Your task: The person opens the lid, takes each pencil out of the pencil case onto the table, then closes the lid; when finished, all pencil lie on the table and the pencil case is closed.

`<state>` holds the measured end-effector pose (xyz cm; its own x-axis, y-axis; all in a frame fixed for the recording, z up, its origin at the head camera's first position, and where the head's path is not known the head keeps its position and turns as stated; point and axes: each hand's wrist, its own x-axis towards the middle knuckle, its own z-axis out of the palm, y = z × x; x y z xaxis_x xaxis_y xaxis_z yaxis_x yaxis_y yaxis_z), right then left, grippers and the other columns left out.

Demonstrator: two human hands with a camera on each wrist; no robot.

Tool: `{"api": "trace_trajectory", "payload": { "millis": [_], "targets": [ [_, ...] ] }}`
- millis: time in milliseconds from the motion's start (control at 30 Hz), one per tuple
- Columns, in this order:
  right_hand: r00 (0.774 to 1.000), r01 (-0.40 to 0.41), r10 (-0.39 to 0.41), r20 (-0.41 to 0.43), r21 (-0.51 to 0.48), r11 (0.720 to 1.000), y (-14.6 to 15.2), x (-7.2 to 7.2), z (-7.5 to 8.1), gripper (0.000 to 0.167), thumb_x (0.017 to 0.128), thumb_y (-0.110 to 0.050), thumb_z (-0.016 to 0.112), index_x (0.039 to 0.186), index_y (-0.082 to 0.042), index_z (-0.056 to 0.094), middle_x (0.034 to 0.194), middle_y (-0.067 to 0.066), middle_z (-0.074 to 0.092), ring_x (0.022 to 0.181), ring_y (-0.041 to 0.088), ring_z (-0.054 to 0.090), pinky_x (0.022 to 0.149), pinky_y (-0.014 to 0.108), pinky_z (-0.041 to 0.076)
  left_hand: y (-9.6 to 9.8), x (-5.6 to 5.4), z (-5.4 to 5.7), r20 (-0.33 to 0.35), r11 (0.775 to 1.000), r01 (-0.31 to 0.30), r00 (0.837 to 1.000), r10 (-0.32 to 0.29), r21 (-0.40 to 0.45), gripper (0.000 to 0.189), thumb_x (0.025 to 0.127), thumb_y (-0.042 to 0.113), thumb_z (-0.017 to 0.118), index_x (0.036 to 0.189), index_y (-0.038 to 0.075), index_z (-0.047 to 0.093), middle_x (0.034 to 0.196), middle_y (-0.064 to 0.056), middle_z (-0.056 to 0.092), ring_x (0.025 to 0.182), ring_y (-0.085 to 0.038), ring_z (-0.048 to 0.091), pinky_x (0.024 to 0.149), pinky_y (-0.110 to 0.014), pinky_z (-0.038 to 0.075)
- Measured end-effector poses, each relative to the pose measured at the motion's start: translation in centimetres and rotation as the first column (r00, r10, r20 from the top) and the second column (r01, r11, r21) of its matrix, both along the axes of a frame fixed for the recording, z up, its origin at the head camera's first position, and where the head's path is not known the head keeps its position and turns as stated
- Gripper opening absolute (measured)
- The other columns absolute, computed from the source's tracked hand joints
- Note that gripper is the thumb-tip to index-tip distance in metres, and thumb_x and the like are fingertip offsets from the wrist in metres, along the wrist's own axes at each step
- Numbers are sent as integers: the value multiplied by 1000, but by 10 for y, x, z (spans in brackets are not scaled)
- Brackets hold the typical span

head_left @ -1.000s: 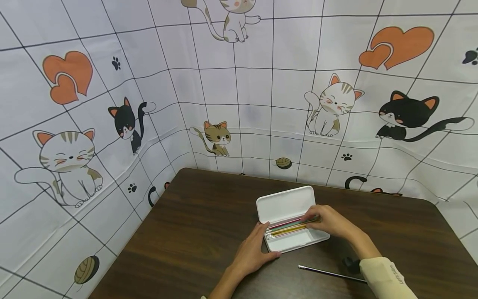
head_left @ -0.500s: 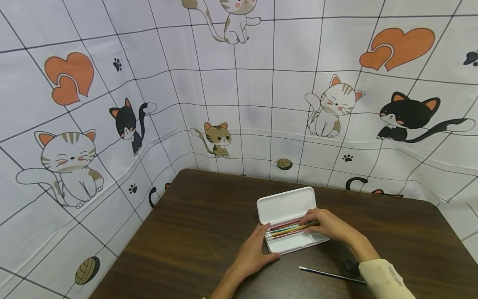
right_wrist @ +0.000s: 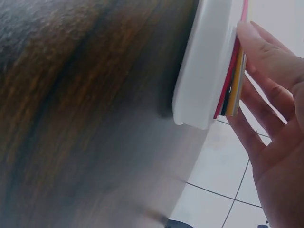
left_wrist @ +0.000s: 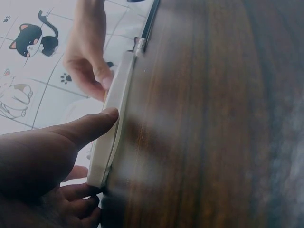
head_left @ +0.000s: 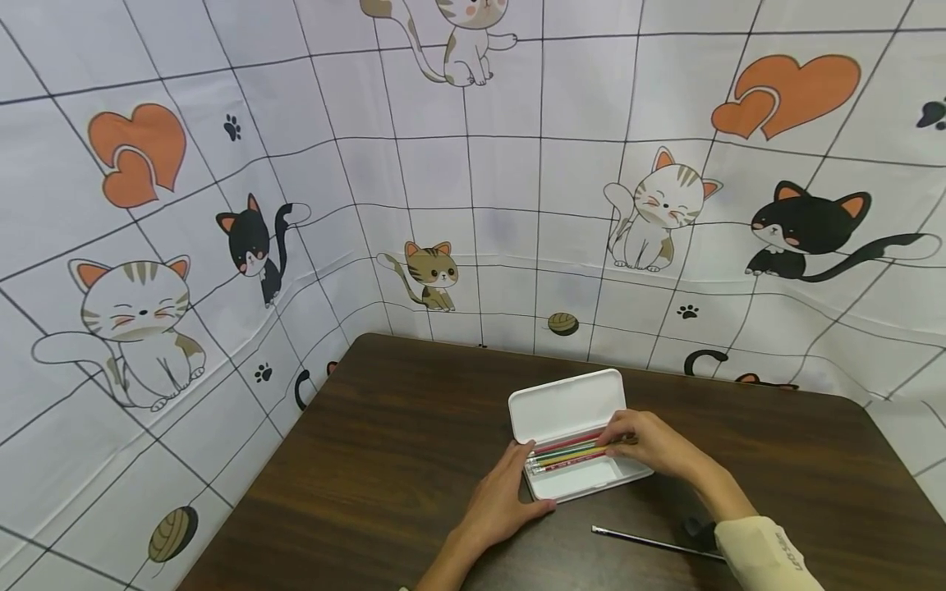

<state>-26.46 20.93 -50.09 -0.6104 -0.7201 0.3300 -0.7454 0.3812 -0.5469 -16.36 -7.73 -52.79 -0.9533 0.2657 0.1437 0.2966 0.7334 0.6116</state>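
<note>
A white pencil case (head_left: 565, 408) lies on the table with its hinged lid raised at the back. Several pencils (head_left: 569, 454), red, green and yellow among them, lie lengthwise inside, their eraser ends to the left. My left hand (head_left: 497, 497) holds the left end of the case, thumb along the front wall, fingers at the side. Over the case's right half, my right hand (head_left: 649, 441) pinches the pencils between thumb and fingers. In the right wrist view the pencils' far ends (right_wrist: 231, 97) stick up past the case wall (right_wrist: 204, 66).
A dark pencil (head_left: 654, 542) with a white eraser end lies on the brown table (head_left: 384, 460) in front of the case. Beside the right sleeve sits a small black object (head_left: 697, 527). Behind the table hangs a white sheet (head_left: 510, 172) printed with cats.
The pencils have shifted a little under my right hand and show in a different order and spread. My left hand and the case have stayed in place.
</note>
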Motion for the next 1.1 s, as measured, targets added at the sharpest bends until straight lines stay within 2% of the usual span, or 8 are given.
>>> {"api": "trace_trajectory", "payload": {
  "millis": [200,333,767,1100],
  "targets": [
    [998,29,-26,-56,58,998,2,2,3,19,80,-4,79,95,-14,77,91,-4,66,85,15,58,73,35,46,0,0,-1,-7,1000,5,1000,-5,-4,91,80,49,79,151,11,37,152,-8,39,140,-27,34,98,-52,43],
    [997,49,-45,-55,90,995,1,3,6,19,80,-4,79,96,-14,77,92,-6,66,87,12,56,74,34,46,1,0,-1,-12,1000,5,1000,-5,-8,91,80,50,78,151,11,37,151,-7,40,140,-26,34,97,-52,43],
    [997,18,-15,-73,41,999,4,5,10,19,79,-1,79,95,-12,77,89,-5,65,80,14,57,66,32,47,2,0,-1,-1,1000,6,1000,-6,-6,91,79,50,78,151,12,37,151,-8,41,141,-27,33,97,-54,43],
    [998,47,-46,-37,41,998,8,15,39,21,79,0,79,96,-12,77,92,-2,65,80,16,58,66,31,49,0,1,1,-1,1000,2,1000,-2,-2,91,80,50,78,151,12,36,152,-7,40,142,-26,31,98,-55,42]
  ]
}}
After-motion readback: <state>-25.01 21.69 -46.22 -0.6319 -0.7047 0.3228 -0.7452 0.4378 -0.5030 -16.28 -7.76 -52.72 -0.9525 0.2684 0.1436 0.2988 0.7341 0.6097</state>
